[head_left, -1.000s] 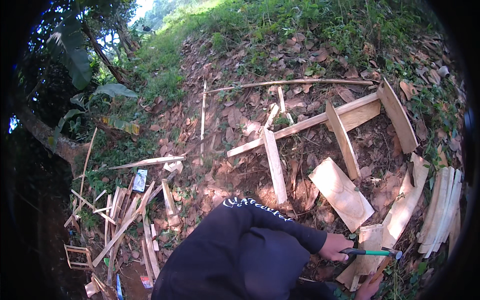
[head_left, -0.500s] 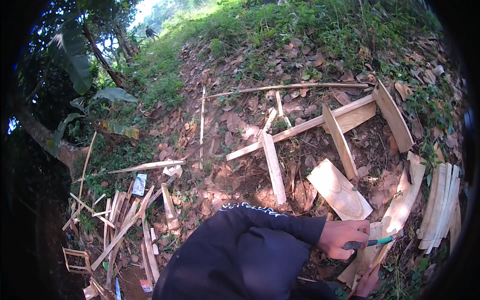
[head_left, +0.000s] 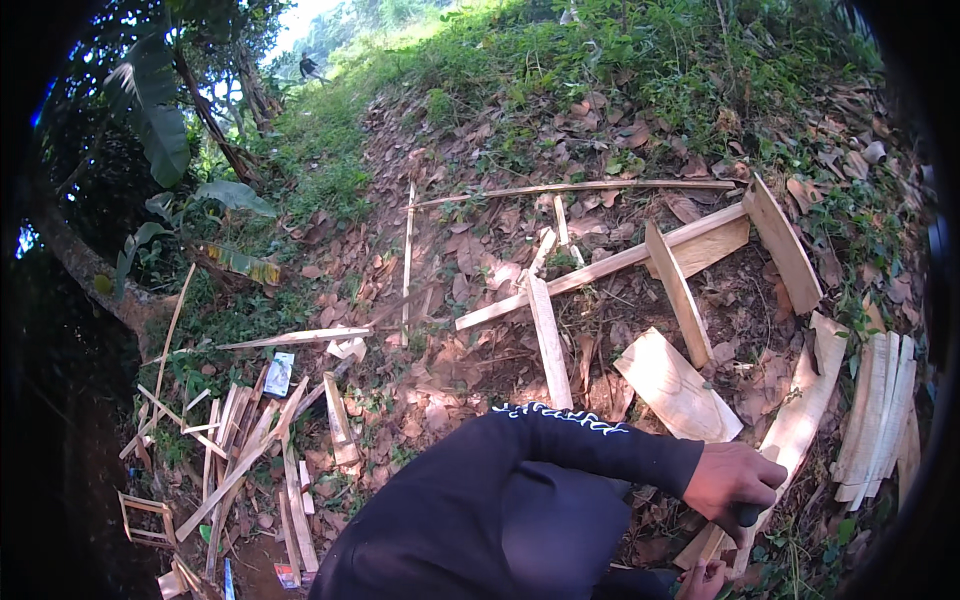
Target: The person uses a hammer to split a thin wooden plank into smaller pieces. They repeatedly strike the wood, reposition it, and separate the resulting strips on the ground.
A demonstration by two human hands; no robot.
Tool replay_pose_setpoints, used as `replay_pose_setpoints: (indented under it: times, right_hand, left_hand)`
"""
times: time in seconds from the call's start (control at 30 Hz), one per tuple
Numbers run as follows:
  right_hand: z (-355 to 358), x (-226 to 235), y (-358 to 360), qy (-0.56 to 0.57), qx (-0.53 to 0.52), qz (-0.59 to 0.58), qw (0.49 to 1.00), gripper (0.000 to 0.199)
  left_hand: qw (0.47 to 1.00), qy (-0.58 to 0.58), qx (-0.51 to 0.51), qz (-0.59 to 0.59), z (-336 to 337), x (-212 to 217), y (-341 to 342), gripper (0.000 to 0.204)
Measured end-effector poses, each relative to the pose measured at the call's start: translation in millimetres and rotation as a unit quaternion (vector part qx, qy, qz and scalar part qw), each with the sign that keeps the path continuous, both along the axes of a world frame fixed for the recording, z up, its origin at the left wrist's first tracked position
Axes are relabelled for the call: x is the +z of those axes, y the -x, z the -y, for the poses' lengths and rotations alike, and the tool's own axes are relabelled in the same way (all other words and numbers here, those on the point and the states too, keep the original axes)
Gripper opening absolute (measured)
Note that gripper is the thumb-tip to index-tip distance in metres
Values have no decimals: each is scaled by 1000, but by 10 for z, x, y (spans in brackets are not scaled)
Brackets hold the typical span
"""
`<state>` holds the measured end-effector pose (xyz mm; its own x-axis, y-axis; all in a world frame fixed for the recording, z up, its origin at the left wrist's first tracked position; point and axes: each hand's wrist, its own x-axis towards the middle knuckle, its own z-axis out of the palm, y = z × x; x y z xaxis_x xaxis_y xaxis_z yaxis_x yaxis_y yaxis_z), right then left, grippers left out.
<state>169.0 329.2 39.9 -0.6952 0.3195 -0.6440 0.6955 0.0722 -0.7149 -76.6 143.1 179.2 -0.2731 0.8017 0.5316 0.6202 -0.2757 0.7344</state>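
Observation:
My left hand, at the end of a dark sleeve with white lettering, is closed around a hammer. Only a dark bit of its handle shows; its head is hidden. Beneath that hand runs a long pale plank, curving down to the lower right. Close to the plank's near end, my right hand has its fingers pressed together, partly cut off by the lower edge. What they pinch is too small to make out. A broad board lies just beyond my left hand.
A wooden frame piece with upright boards stands farther off. Stacked pale slats lie at the right. Scrap wood is heaped at the left, with a small light rectangular item. Leafy ground slopes up; a distant person is visible.
My left hand has moved right and nearer, turning the hammer so its green shaft and head no longer show. My right hand has shifted left and down along the plank's end.

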Motion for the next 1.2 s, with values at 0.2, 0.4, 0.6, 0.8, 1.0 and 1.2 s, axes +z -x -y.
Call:
replay_pose_setpoints:
  times: [0.2,0.4,0.6,0.8,1.0,1.2]
  right_hand:
    - [4,-8,-55,-30,27,18,999,52]
    - [-130,5,-77,-138,80,43,986,54]
    - [-272,60,-144,-228,112,84,964,57]
    - [-394,106,-205,-283,133,130,941,60]
    - [-519,160,-294,-309,137,180,924,63]
    - [-608,60,-333,-318,168,163,919,68]
  left_hand:
    - [999,20,42,-2,-57,-239,-117,55]
    - [998,9,68,-1,-70,-254,-153,55]
    - [986,-40,159,-31,-214,-100,-112,54]
    - [968,-47,245,-39,-169,36,110,49]
    - [972,-11,234,-1,-105,-145,102,36]
    - [981,-41,188,39,-101,-355,163,27]
